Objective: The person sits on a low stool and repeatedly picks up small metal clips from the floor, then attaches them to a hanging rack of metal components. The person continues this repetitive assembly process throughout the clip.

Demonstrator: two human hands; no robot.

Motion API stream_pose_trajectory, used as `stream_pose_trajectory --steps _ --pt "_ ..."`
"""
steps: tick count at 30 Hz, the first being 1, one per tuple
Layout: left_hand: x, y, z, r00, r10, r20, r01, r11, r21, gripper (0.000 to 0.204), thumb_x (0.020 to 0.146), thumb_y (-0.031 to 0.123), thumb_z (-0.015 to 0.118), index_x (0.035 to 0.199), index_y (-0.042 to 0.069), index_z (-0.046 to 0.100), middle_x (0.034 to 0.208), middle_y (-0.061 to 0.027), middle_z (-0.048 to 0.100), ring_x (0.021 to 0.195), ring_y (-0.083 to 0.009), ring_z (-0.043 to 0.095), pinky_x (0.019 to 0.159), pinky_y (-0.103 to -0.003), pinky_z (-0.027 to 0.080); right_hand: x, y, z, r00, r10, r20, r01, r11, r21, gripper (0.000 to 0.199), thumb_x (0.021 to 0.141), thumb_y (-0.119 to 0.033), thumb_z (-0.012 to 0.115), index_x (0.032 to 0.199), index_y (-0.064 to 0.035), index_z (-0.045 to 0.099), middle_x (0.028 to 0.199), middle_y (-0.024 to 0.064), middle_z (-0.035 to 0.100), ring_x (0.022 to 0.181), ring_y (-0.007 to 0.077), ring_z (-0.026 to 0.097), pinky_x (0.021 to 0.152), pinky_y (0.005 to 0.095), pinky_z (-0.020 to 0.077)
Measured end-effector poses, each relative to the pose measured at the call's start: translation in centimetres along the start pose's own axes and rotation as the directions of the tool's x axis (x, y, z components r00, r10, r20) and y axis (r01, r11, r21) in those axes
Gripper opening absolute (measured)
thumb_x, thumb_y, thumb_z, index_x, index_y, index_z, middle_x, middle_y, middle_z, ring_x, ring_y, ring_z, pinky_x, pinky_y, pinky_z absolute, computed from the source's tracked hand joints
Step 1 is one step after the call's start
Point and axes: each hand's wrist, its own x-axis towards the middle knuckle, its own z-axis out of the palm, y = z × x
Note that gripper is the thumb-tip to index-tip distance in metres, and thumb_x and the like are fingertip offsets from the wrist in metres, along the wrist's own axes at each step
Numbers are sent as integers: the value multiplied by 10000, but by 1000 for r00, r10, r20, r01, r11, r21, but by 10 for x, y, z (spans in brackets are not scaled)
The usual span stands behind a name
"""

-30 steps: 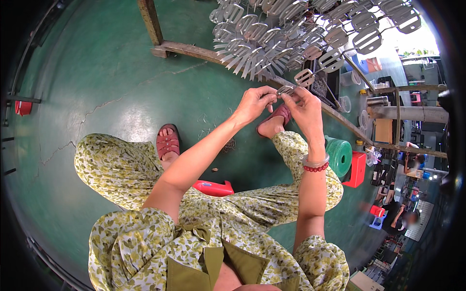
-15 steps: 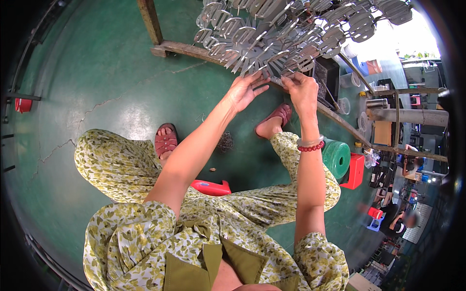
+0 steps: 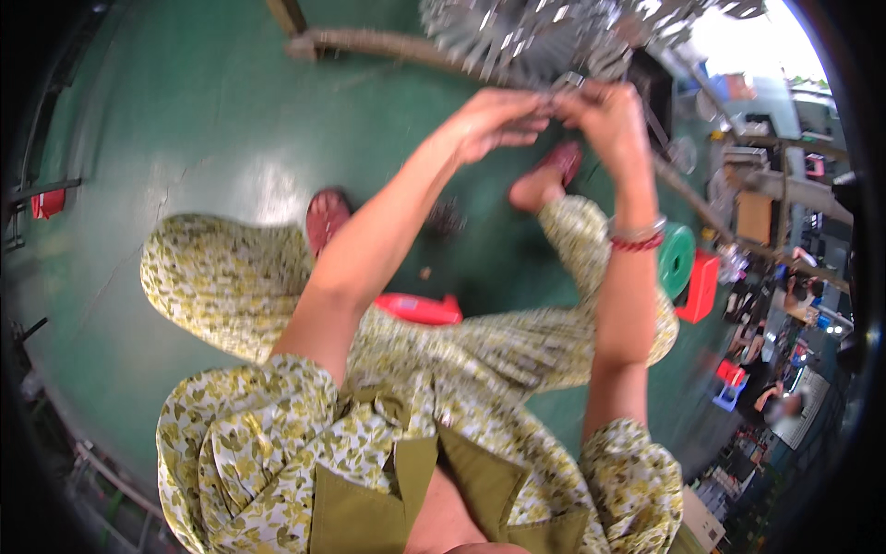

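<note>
My left hand (image 3: 494, 125) reaches up from the lower left, its fingers long and bent inward, the fingertips meeting those of my right hand (image 3: 609, 115). The right fingers are pinched together. A small, shiny metal piece (image 3: 569, 81) shows right at the right fingertips; blur hides its shape and what lies between the two hands. Just beyond them hangs a dense cluster of flat grey metal parts (image 3: 526, 42), smeared by motion. A red beaded bracelet (image 3: 637, 242) circles my right wrist.
A wooden frame bar (image 3: 388, 42) runs below the metal parts. Beside my right knee stand a green roll (image 3: 676, 260) and a red stool (image 3: 699, 286). Something red (image 3: 420, 308) lies between my legs. People sit working at the far right, near a red box (image 3: 731, 373).
The view has shifted, and the hanging metal parts now sit higher in the picture. Both hands have moved away from the parts' lower edge and come together at the fingertips.
</note>
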Motion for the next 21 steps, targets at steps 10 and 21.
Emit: stream_pose_trajectory --steps 10,21 --pt "-20 18 -7 971 179 -156 -87 880 466 149 865 130 641 899 -5 694 729 -11 639 603 -64 516 545 -196 403 -30 -15 33 981 40 -190 31 935 354 71 794 -30 653 766 30 627 622 87 621 574 160 612 535 290 464" --pt "-111 -125 -172 884 -195 -425 302 -456 837 105 743 143 696 827 80 701 876 -126 685 878 -311 654 795 -405 530 -18 19 41 893 -218 -393 275 957 94 63 810 22 578 755 52 580 641 136 570 555 216 594 529 317 453"
